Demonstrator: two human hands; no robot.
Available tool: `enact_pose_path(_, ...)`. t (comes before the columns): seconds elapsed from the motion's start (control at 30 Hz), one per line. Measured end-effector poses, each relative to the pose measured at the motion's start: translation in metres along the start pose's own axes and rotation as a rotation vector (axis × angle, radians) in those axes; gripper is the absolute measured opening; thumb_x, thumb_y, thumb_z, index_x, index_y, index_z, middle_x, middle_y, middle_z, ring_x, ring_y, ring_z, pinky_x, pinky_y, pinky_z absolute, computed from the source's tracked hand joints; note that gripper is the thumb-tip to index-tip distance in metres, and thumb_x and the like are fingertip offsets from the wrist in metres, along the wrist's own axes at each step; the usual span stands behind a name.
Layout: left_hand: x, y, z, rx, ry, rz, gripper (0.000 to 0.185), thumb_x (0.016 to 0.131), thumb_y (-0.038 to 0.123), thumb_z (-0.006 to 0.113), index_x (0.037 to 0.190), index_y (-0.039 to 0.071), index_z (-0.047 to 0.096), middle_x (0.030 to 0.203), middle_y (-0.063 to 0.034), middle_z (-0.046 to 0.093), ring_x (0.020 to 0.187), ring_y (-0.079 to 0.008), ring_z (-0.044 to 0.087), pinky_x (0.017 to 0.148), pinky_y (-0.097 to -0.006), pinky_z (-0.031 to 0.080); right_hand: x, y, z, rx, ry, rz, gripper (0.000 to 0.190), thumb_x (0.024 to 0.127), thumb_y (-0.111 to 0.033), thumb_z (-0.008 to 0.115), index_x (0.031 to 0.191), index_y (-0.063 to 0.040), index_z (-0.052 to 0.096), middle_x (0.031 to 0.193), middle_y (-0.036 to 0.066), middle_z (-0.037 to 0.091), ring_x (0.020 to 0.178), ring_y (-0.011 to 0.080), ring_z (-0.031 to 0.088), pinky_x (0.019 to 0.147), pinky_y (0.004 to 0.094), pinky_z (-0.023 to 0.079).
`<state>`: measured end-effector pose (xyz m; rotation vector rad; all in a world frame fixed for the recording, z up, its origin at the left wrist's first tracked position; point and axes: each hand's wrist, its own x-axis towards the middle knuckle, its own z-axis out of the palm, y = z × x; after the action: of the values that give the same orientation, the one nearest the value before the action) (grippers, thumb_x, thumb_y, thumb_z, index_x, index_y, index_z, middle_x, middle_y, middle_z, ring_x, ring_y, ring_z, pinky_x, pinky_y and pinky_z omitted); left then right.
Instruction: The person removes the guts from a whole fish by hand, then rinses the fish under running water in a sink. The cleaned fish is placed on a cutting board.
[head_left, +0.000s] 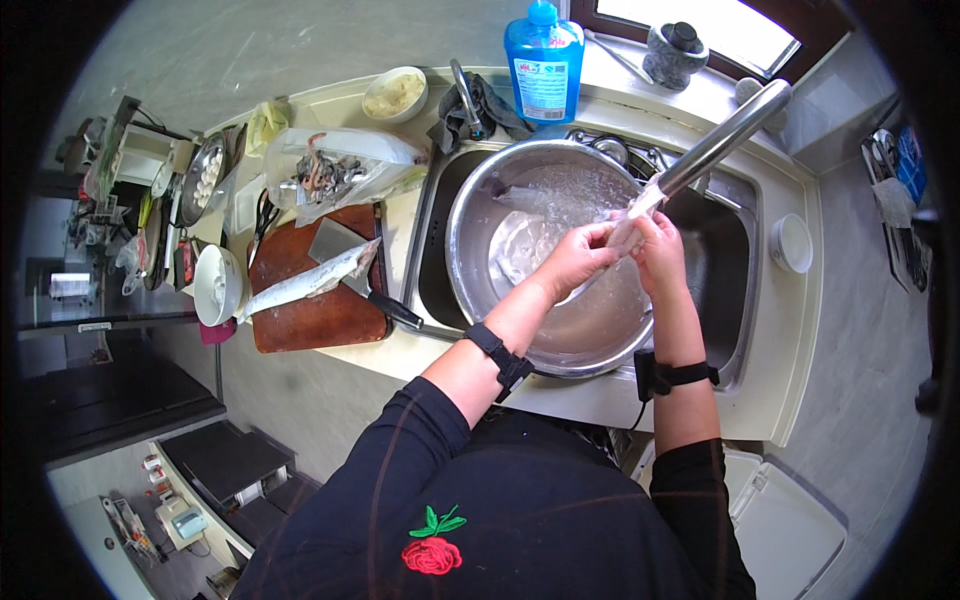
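Note:
Both hands hold a pale, slippery piece of fish (624, 234) just below the mouth of the steel faucet (724, 139). My left hand (576, 259) pinches it from the left side. My right hand (660, 247) grips it from the right, with its fingertips close to the spout. Beneath them sits a wide stainless steel basin (469, 300) of cloudy, rippling water, set in the sink (724, 300). Another silvery fish piece (525, 198) lies in the water near the basin's far side. Part of the held piece is hidden behind my fingers.
Left of the sink, a long silver fish (315, 279) lies across a cleaver (341, 251) on a brown cutting board (300, 326). Scissors (262, 221), a white bowl (218, 285) and a plastic bag of fish scraps (352, 161) surround it. A blue soap bottle (544, 67) stands behind the basin.

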<state>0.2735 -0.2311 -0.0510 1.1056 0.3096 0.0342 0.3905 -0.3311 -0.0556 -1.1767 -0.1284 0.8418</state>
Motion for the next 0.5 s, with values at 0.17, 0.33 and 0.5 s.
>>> enact_pose_path(0.17,0.0,-0.003,-0.003,-0.116,-0.106,0.038,0.047,0.078,0.007,0.061,0.124,0.002,0.052,0.105,-0.0001,0.059,0.098,-0.0089,0.053,0.088,-0.0226,0.039,0.007,0.001,-0.009,-0.047,-0.025,0.025,0.023,0.089,-0.01,0.05,0.107,0.003,0.052,0.1,0.016,0.063,0.085,0.0217,0.064,0.074,0.0325,0.053)
enact_pose_path(0.33,0.001,-0.005,0.005,0.045,0.169,-0.02,0.037,0.083,0.02,0.063,0.116,0.004,0.056,0.091,0.0031,0.059,0.077,-0.0048,0.05,0.068,-0.0209,0.042,-0.005,0.021,0.001,-0.021,-0.104,0.007,0.031,0.091,-0.017,0.053,0.114,0.005,0.051,0.103,0.012,0.061,0.088,0.0178,0.061,0.078,0.0299,0.05)
enact_pose_path(0.5,-0.004,-0.018,-0.002,-0.03,0.158,-0.11,0.03,0.09,0.027,0.056,0.111,0.006,0.058,0.086,0.0009,0.059,0.061,-0.0056,0.046,0.055,-0.0224,0.041,-0.017,0.022,0.012,0.07,-0.143,0.111,0.026,0.088,-0.017,0.06,0.106,-0.001,0.052,0.096,0.01,0.062,0.069,0.0155,0.06,0.051,0.0281,0.048)
